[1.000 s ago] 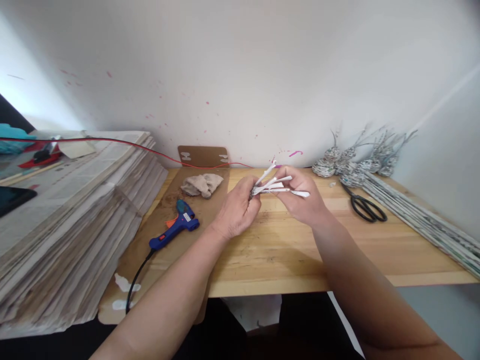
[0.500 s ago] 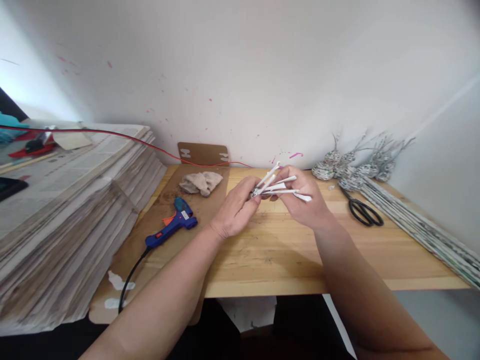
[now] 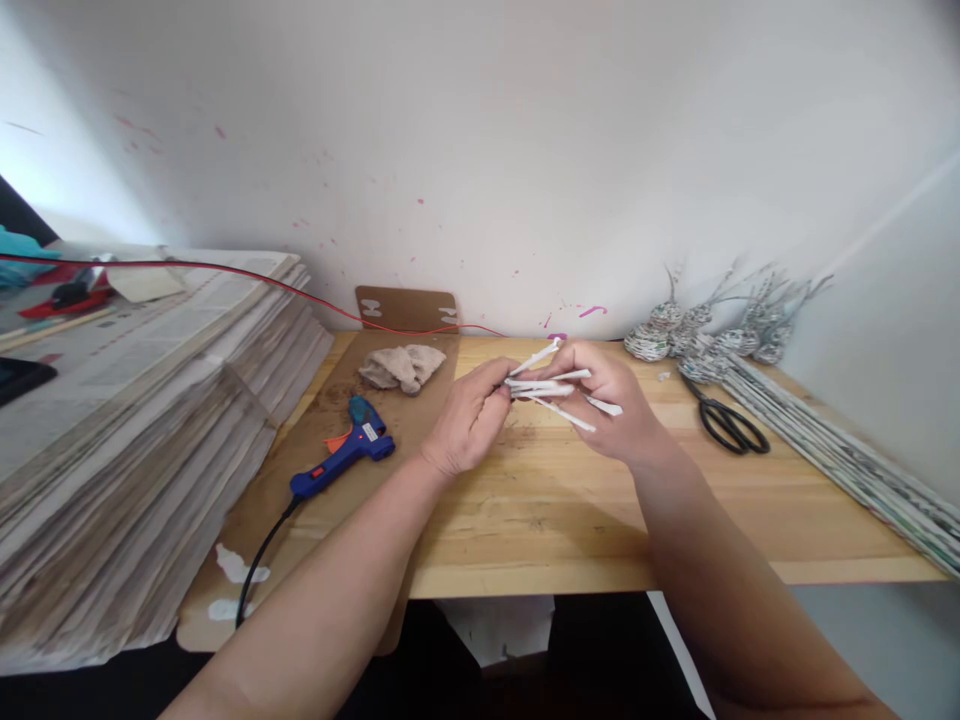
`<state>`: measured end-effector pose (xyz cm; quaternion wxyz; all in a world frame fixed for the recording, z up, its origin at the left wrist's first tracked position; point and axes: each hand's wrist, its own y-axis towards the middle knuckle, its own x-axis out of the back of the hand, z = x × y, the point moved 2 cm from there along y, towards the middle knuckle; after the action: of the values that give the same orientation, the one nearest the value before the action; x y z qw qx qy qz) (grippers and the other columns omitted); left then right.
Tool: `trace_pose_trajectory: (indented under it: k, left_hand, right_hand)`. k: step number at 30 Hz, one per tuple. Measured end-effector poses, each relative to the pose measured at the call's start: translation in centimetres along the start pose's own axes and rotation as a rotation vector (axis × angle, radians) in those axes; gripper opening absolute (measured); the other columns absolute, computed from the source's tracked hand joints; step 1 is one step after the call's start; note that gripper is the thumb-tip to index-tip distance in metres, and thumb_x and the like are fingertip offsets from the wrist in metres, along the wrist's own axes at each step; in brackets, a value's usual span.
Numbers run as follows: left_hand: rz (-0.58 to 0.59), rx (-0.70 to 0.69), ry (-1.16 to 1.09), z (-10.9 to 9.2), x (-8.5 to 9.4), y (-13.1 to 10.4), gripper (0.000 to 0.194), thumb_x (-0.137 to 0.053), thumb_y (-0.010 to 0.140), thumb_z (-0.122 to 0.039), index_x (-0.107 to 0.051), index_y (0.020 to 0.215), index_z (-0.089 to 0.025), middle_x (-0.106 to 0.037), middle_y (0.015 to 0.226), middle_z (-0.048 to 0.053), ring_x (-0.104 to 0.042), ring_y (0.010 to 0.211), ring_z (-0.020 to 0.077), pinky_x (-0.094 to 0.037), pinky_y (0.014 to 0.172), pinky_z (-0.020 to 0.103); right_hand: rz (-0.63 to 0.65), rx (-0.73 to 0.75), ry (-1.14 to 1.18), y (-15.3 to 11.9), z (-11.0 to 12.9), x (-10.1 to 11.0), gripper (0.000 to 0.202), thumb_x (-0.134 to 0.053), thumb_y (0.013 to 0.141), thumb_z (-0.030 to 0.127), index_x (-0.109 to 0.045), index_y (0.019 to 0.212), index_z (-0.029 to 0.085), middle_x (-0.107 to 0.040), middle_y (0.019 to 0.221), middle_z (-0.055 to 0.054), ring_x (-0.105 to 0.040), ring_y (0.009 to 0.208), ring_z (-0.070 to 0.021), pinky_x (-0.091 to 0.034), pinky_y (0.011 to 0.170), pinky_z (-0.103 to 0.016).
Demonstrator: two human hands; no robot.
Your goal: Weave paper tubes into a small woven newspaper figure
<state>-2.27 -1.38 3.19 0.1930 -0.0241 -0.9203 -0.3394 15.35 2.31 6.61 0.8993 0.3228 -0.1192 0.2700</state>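
Note:
Several thin white rolled paper sticks [image 3: 544,387] fan out to the right between my hands, above the wooden table. My left hand [image 3: 472,415] is closed, pinching their bunched left ends between thumb and fingers. Curled around the sticks from the right is my right hand [image 3: 604,395], its fingertips partly hidden behind them. Some sticks cross in front of its palm, and their flared ends point towards the wrist.
A blue glue gun [image 3: 341,460] and a crumpled cloth [image 3: 403,367] lie on a brown board [image 3: 352,530]. Stacked newspapers [image 3: 225,400] rise at left. Black scissors [image 3: 724,420], long paper rods [image 3: 840,450] and several woven paper gourds [image 3: 697,335] are at right.
The paper sticks have turned in my hands: their loose ends now sit lower and point more to the right. My right hand has shifted slightly; the left has barely moved.

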Motion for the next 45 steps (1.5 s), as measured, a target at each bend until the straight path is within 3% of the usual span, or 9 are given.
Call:
trace_pose_trajectory:
  k: [8, 14, 17, 20, 23, 27, 33, 37, 45]
  left_hand:
    - [-0.005, 0.010, 0.000, -0.2, -0.1, -0.2, 0.033, -0.035, 0.097, -0.024, -0.060, 0.118, -0.016, -0.067, 0.101, 0.006, -0.059, 0.093, 0.0199, -0.044, 0.082, 0.030]
    - [0.013, 0.018, 0.079, -0.2, -0.2, 0.0, 0.026, -0.034, 0.096, -0.021, -0.060, 0.099, -0.016, -0.062, 0.088, 0.004, -0.055, 0.081, 0.0180, -0.041, 0.076, 0.029]
    - [0.010, -0.023, 0.055, -0.2, -0.4, 0.1, 0.027, -0.034, 0.096, -0.020, -0.060, 0.104, -0.015, -0.065, 0.099, 0.008, -0.058, 0.090, 0.0197, -0.043, 0.082, 0.030]
    - [0.022, -0.031, 0.047, -0.2, -0.4, 0.0, 0.029, -0.035, 0.096, -0.020, -0.061, 0.107, -0.015, -0.067, 0.106, 0.009, -0.060, 0.096, 0.0208, -0.044, 0.086, 0.031]
    - [0.034, -0.002, 0.051, -0.3, -0.4, -0.1, 0.031, -0.035, 0.097, -0.023, -0.062, 0.110, -0.016, -0.067, 0.103, 0.007, -0.060, 0.094, 0.0206, -0.044, 0.086, 0.030]
    - [0.005, 0.031, 0.029, -0.7, -0.2, -0.1, 0.032, -0.042, 0.096, -0.023, -0.059, 0.122, -0.019, -0.067, 0.109, 0.005, -0.060, 0.097, 0.0199, -0.044, 0.087, 0.030]
    - [-0.017, 0.076, 0.015, -0.6, -0.2, 0.0, 0.032, -0.046, 0.094, -0.023, -0.061, 0.121, -0.020, -0.067, 0.109, 0.004, -0.060, 0.098, 0.0201, -0.045, 0.088, 0.030]
    - [-0.019, 0.112, -0.032, -0.2, -0.6, 0.0, 0.033, -0.051, 0.095, -0.029, -0.059, 0.126, -0.020, -0.067, 0.105, 0.004, -0.061, 0.088, 0.0173, -0.047, 0.078, 0.027]
    - [-0.113, 0.039, -0.050, 0.0, -1.0, 0.2, 0.026, -0.064, 0.090, -0.030, -0.062, 0.113, -0.018, -0.068, 0.099, 0.004, -0.059, 0.080, 0.0141, -0.046, 0.071, 0.024]
  right_hand:
    - [0.015, 0.033, 0.087, 0.1, 0.0, -0.1, 0.016, -0.072, 0.089, 0.032, -0.061, 0.090, 0.021, -0.077, 0.097, -0.007, -0.074, 0.094, -0.0211, -0.058, 0.081, -0.033]
    - [-0.056, 0.101, -0.004, 0.4, 0.6, -0.2, 0.018, -0.081, 0.080, 0.026, -0.071, 0.093, 0.020, -0.078, 0.093, -0.005, -0.075, 0.086, -0.0191, -0.060, 0.077, -0.031]
    - [-0.045, 0.121, -0.077, 0.4, 0.8, -0.4, 0.021, -0.080, 0.080, 0.024, -0.076, 0.101, 0.021, -0.079, 0.099, -0.006, -0.075, 0.089, -0.0197, -0.060, 0.080, -0.032]
    - [-0.064, 0.134, -0.080, 0.4, 0.9, -0.7, 0.013, -0.077, 0.083, 0.023, -0.078, 0.096, 0.021, -0.079, 0.095, -0.005, -0.075, 0.087, -0.0198, -0.060, 0.079, -0.032]
    - [-0.129, 0.100, 0.020, 0.3, 0.6, -0.9, 0.008, -0.079, 0.081, 0.026, -0.078, 0.086, 0.020, -0.078, 0.088, -0.005, -0.073, 0.078, -0.0187, -0.059, 0.074, -0.032]
    - [-0.185, -0.004, 0.129, 0.4, -0.1, -0.9, 0.014, -0.078, 0.082, 0.031, -0.076, 0.089, 0.019, -0.076, 0.086, -0.004, -0.069, 0.074, -0.0167, -0.056, 0.066, -0.030]
    - [-0.201, -0.017, 0.155, 0.7, -0.1, -0.7, 0.018, -0.080, 0.080, 0.034, -0.073, 0.088, 0.020, -0.073, 0.079, -0.002, -0.068, 0.072, -0.0160, -0.056, 0.066, -0.029]
    - [-0.261, -0.016, 0.105, 0.7, 0.0, -0.3, 0.017, -0.081, 0.079, 0.033, -0.074, 0.090, 0.020, -0.074, 0.078, -0.001, -0.069, 0.071, -0.0158, -0.055, 0.064, -0.027]
    - [-0.286, -0.065, 0.226, 1.0, 0.0, 0.3, 0.021, -0.080, 0.078, 0.038, -0.069, 0.075, 0.021, -0.072, 0.074, -0.001, -0.068, 0.069, -0.0167, -0.056, 0.063, -0.031]
